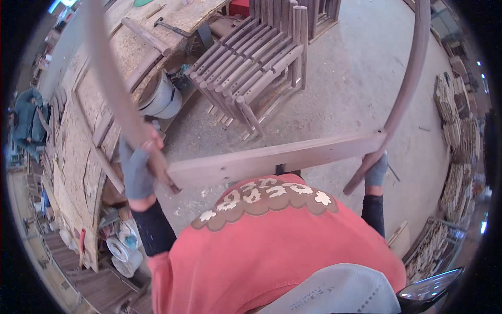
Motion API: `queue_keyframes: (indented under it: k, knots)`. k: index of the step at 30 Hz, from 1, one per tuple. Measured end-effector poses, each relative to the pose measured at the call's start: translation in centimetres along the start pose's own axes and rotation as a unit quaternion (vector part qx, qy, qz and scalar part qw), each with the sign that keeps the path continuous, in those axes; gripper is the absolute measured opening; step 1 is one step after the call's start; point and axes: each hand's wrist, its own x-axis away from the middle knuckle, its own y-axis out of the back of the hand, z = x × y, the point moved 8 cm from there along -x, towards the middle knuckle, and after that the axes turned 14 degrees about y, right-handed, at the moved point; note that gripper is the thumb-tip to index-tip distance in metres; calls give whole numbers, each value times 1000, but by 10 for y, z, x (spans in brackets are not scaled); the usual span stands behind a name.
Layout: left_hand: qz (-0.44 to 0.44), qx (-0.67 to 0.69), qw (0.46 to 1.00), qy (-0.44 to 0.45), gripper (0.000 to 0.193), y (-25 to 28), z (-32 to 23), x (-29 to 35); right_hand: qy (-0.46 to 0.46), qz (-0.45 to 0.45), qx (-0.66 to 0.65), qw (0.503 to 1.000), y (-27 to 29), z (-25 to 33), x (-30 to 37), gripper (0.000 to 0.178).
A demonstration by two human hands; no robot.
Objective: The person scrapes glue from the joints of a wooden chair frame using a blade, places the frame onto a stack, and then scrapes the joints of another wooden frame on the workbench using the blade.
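Note:
Between my hands is a wooden chair frame (272,158), raised off the floor in front of my red top. Its straight crosspiece joins two long curved legs that run up out of the picture. My left hand (138,170), in a grey fingerless-looking glove, wraps round the left curved leg just outside the crosspiece. On the other side, my right hand (376,171), also grey-gloved, grips the right curved leg near its lower end; most of its fingers are hidden behind the wood. Dark holes show along the crosspiece's face.
A board-topped workbench (78,178) runs along my left, with wooden parts and a hammer (171,27) on it. A white bucket (163,98) stands beside it. Ahead is a stack of wooden frames (256,57). Piled wood pieces (463,141) line the right. Another person (30,118) is at far left.

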Motion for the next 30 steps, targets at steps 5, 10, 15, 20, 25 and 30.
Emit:
queue_keyframes:
  k: [5,10,15,20,25,30]
  knots:
    - [121,-6,989,85,57,-195,19,-42,-109,-111,1,988,135,-28,-24,41]
    - [262,-80,940,204,29,-350,106,-92,-214,-86,166,959,261,6,-42,35]
    - [319,-18,869,378,17,-435,233,-94,-382,13,295,876,347,-7,-67,22]
    - [232,72,812,531,19,-410,336,-63,-428,195,390,792,351,-34,-140,17]
    - [137,183,794,563,19,-363,386,-55,-310,386,495,714,260,-80,-265,18]
    - [86,370,713,589,23,-328,421,-61,-40,588,668,455,79,-97,-382,33]
